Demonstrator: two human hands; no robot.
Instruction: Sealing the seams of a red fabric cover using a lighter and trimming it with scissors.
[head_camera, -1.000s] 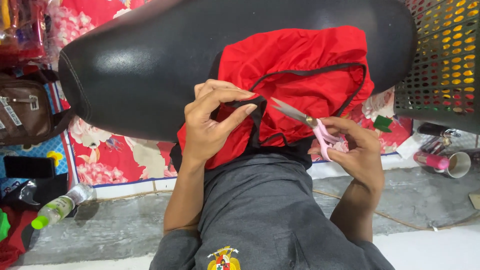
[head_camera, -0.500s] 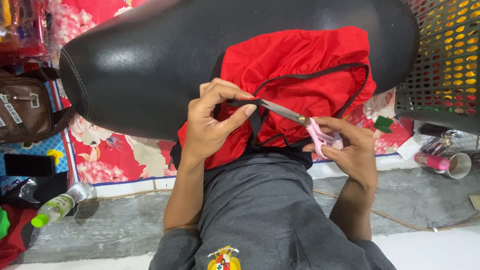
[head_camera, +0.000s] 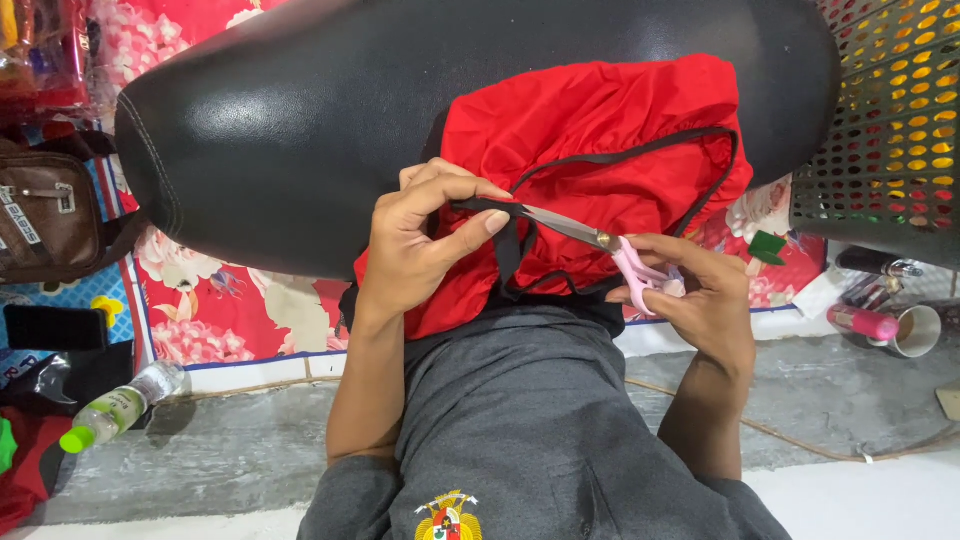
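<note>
A red fabric cover (head_camera: 600, 140) with a black elastic strap (head_camera: 620, 150) along its edge lies over a black padded seat (head_camera: 330, 110). My left hand (head_camera: 425, 235) pinches the black strap and the red cloth between thumb and fingers. My right hand (head_camera: 700, 295) grips pink-handled scissors (head_camera: 600, 240). Their steel blades point left and reach the strap right beside my left fingertips.
A grey perforated basket (head_camera: 890, 120) stands at the right, with a pink bottle (head_camera: 862, 322) and a white cup (head_camera: 918, 330) below it. A brown bag (head_camera: 45, 215) and a green-capped plastic bottle (head_camera: 115, 405) lie at the left. A floral red mat (head_camera: 250, 310) covers the floor under the seat.
The scissors have slid left along the strap, their tips now at my left fingers. My left hand has stayed on the strap.
</note>
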